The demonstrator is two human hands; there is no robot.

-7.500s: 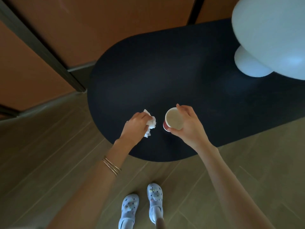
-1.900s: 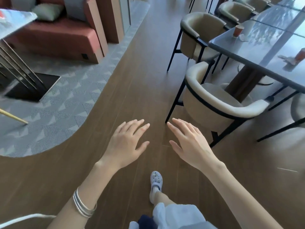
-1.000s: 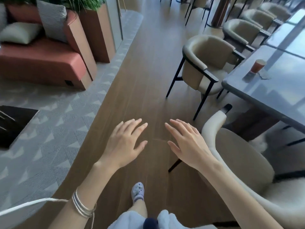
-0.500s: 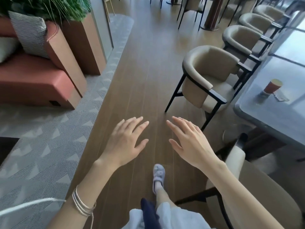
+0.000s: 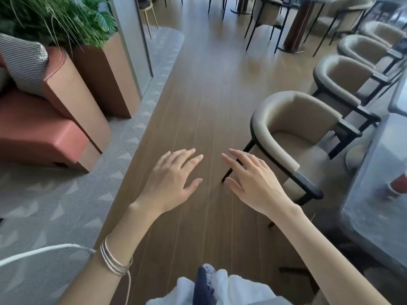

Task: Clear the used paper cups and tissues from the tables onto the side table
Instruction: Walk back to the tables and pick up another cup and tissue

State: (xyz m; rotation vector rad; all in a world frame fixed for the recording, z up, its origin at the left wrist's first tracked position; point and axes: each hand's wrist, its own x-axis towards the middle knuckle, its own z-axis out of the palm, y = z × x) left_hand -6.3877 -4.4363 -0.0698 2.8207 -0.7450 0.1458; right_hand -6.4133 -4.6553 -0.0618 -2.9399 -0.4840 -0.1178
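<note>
**Both hands empty, next cup just peeking in at the right edge**

Compared with half a second back, the hands haven't really changed pose: left hand (image 5: pixel 170 179) and right hand (image 5: pixel 253 181) are both held out palm-down over the wooden floor (image 5: pixel 204 95), fingers loosely spread, holding nothing. They sit side by side with a small gap between them. What did change is everything around them. The view has rolled forward along the aisle, so the beige chair (image 5: pixel 293 133) that was further up is now right next to the right hand; its dark front leg shows just behind the right fingertips (image 5: pixel 226 156). The pink sofa (image 5: pixel 37 133) and the planter (image 5: pixel 97 69) with the green plant have slid closer on the left too. Way back, 7.5 s ago, those same hands had a tissue and a cup over a dark oval table, so that load is gone now.

The task's thing: a reddish paper cup (image 5: pixel 399 183) stands on the grey table (image 5: pixel 374 205), cut off by the right edge of the frame and pretty blurry. Half a second ago it sat higher up and fully in view; now it's roughly level with the right hand but well apart from it, out to the right, with the chair's arm between the fingers and the table. Can't make out any tissue next to it here.

Further out: silver bangles (image 5: pixel 114 259) on the left wrist, grey patterned carpet (image 5: pixel 44 205) on the left, more beige chairs lined up along the right.
</note>
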